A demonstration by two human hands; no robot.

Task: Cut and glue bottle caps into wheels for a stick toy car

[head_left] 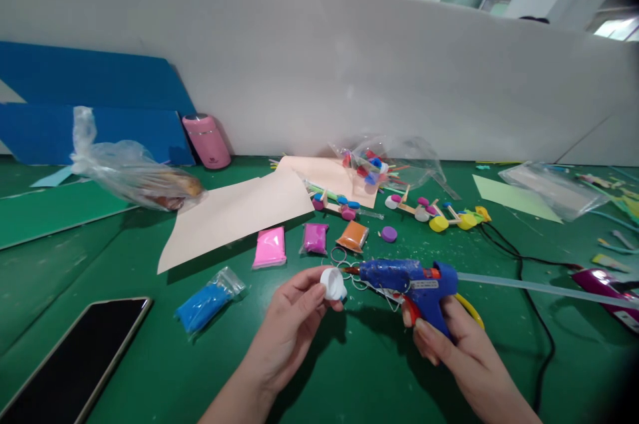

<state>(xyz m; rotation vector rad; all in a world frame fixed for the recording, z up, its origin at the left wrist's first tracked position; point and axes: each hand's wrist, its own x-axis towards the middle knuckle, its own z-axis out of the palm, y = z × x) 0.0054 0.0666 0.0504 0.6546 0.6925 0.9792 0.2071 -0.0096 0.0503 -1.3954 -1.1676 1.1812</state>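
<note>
My left hand (294, 314) pinches a white bottle cap (331, 285) between thumb and fingers, above the green table. In my right hand (452, 337) is a blue hot glue gun (399, 275), held by its handle with fingers at the red trigger. The gun's nozzle points left, right by the cap's edge; whether they touch I cannot tell. A long clear glue stick (524, 287) sticks out of the gun's back. Behind the nozzle lie several rings (339, 253) and a purple cap (389, 234).
Pink (270, 247), purple (315, 238), orange (353, 236) and blue (207, 303) clay packets lie around. Small stick-and-cap models (412, 209) stand behind. A phone (74, 361) lies at left, a pink flask (207, 141) at the back. A black cord (546, 324) runs at right.
</note>
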